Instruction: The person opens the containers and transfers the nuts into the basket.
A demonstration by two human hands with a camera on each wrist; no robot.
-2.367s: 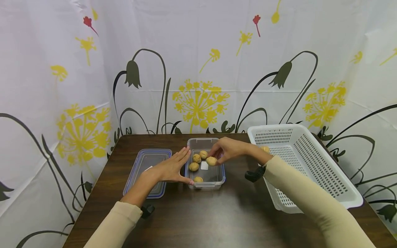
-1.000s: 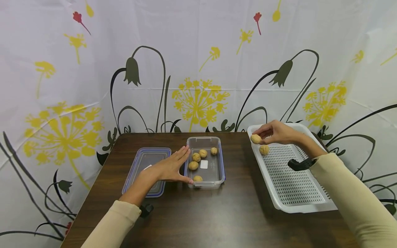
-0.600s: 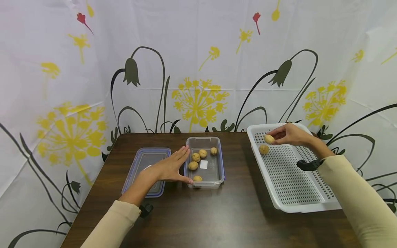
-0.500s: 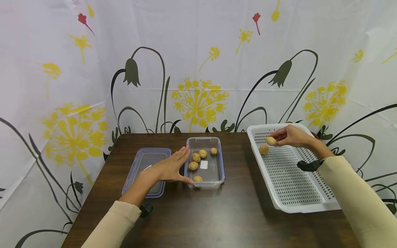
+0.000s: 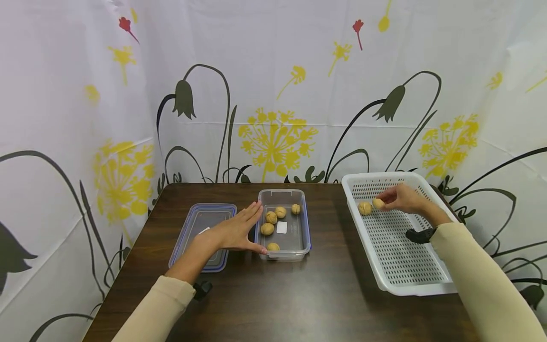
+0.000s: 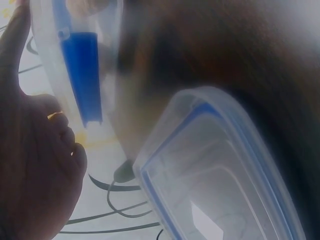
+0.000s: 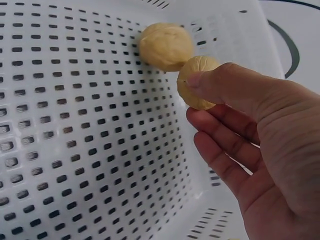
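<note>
- Worktop (image 5: 299,294): carried basket, tub and lid, all placed as a second before.
- Basket (image 5: 410,266): the right hand (image 5: 401,198) had dropped from above the rim to the floor, its grip pinching a walnut (image 5: 378,203) just beside the one (image 5: 364,208) already lying there; release looked near.
- Tub (image 5: 304,242): five walnuts remained; the left hand (image 5: 232,232) stayed flat against its wall, fingers straight.

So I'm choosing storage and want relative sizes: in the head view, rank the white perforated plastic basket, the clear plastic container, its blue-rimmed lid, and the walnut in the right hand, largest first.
1. White perforated plastic basket, though it lies nearer the camera.
2-3. Blue-rimmed lid and clear plastic container: too alike to rank.
4. Walnut pinched by the right hand.
</note>
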